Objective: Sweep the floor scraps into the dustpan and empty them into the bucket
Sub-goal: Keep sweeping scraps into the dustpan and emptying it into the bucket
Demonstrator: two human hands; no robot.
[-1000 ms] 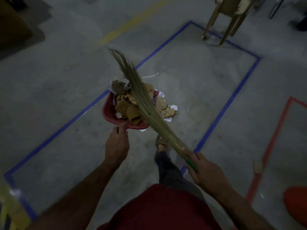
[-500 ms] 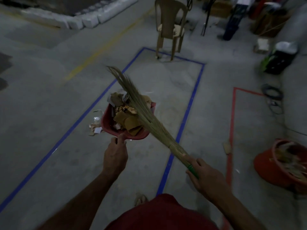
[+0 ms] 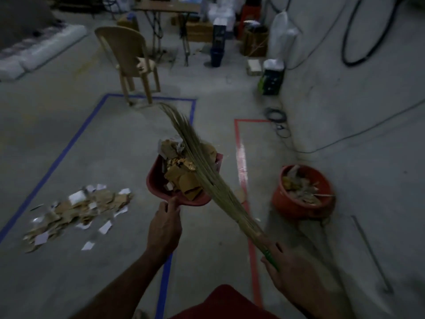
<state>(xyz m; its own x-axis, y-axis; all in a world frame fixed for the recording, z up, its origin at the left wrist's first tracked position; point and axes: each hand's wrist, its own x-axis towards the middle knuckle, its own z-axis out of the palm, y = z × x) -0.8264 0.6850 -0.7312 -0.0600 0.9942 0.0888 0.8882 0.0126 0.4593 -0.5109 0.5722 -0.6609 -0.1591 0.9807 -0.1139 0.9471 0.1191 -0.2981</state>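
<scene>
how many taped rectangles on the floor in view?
2. The blue tape outline on the left holds the scrap pile; the red tape outline runs beside the bucket. Both are partly out of view.

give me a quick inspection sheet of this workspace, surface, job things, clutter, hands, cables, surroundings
surface: concrete floor marked with a blue tape outline and a red tape line
job's things: red dustpan held up, heaped with cardboard and paper scraps; grass broom lying across its load; orange bucket to the right, already holding scraps
clutter: scrap pile left on the floor inside the blue outline
hands: left hand grips the dustpan's near edge; right hand grips the broom handle
cables: black cables coiled by the wall and hanging on it
surroundings: plastic chair, folding table, boxes and bags behind
</scene>
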